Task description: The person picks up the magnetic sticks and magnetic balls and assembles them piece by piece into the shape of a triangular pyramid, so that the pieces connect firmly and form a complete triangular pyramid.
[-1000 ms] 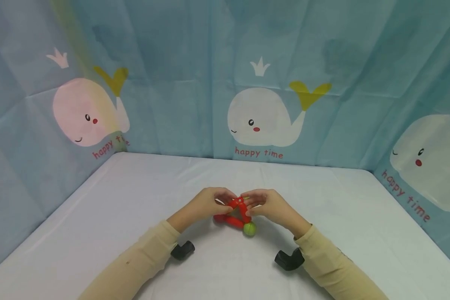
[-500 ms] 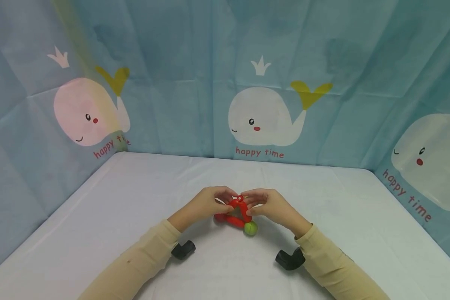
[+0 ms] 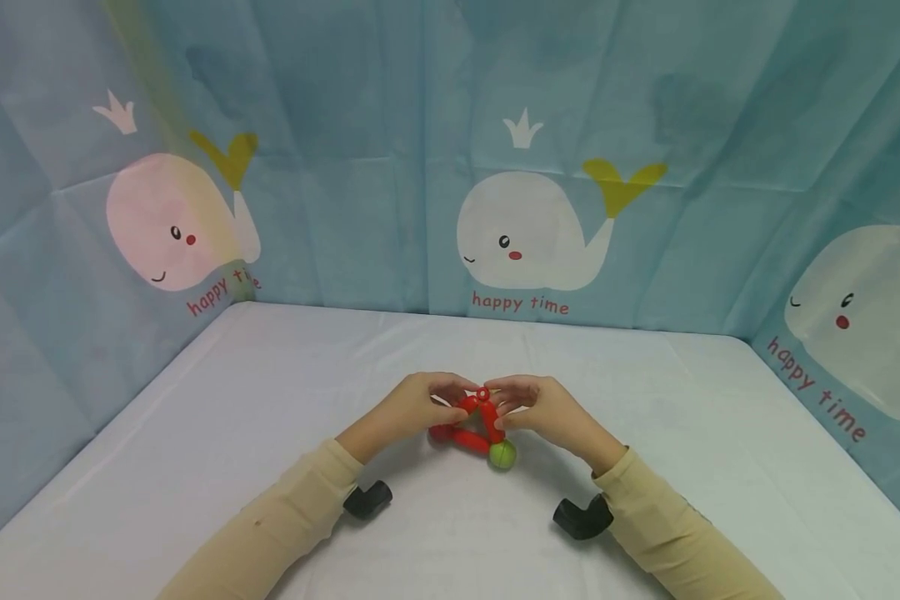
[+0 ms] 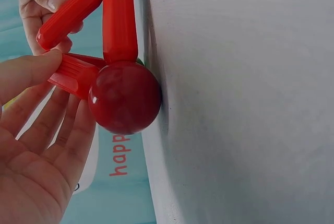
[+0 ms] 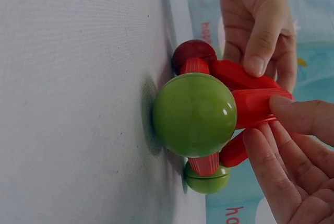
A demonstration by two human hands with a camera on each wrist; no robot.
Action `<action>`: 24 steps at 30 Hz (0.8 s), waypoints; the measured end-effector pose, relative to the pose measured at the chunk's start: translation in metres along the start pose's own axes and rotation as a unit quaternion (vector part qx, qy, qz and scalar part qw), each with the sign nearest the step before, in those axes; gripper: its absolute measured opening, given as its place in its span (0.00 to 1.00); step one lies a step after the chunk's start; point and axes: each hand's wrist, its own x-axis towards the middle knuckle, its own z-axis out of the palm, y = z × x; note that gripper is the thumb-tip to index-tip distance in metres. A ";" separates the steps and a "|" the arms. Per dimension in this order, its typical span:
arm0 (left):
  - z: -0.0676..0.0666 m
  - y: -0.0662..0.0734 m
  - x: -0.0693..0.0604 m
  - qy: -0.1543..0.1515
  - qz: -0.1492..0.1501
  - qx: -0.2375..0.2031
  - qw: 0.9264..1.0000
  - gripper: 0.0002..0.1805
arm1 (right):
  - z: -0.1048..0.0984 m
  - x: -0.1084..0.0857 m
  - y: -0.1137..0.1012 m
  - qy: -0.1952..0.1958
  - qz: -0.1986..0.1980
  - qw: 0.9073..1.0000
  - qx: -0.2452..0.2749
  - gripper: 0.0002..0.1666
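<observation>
On the white table, between both hands, stands a toy frame of red rods and balls. Its bottom red rod (image 3: 470, 442) joins a dark red ball (image 4: 125, 97) to a green ball (image 3: 502, 455). My left hand (image 3: 429, 402) pinches a sloping red rod (image 4: 75, 75) that rises from the red ball. Between thumb and fingers, my right hand (image 3: 534, 408) holds another sloping red rod (image 5: 255, 108), rising from the green ball. The upper rod ends come close together near a small red ring shape (image 3: 483, 393). A second green ball (image 5: 207, 177) sits behind, with a third sloping rod (image 5: 235, 151) above it.
The white-covered table (image 3: 330, 358) spreads around the hands. Two black curved pieces (image 3: 369, 500) show by the forearms, one beside each sleeve. A blue curtain (image 3: 345, 167) with printed whales closes off the back and sides.
The upper rod ends, with the ring shape, have shifted slightly upward. Both hands keep their hold and have barely moved; the view has shifted a little.
</observation>
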 end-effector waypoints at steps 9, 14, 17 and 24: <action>0.000 0.002 -0.001 0.007 0.010 -0.005 1.000 0.18 | 0.000 0.000 0.001 -0.004 -0.002 1.000 0.008 0.26; 0.000 0.004 -0.001 0.012 -0.006 -0.003 1.000 0.18 | 0.000 0.000 -0.001 0.000 -0.005 1.000 0.007 0.26; 0.000 0.004 -0.001 0.012 -0.012 -0.004 1.000 0.18 | 0.001 0.000 -0.001 0.003 -0.007 1.000 0.004 0.25; -0.001 0.005 -0.003 0.008 -0.025 -0.012 1.000 0.15 | 0.002 0.000 -0.001 0.007 -0.001 1.000 -0.012 0.25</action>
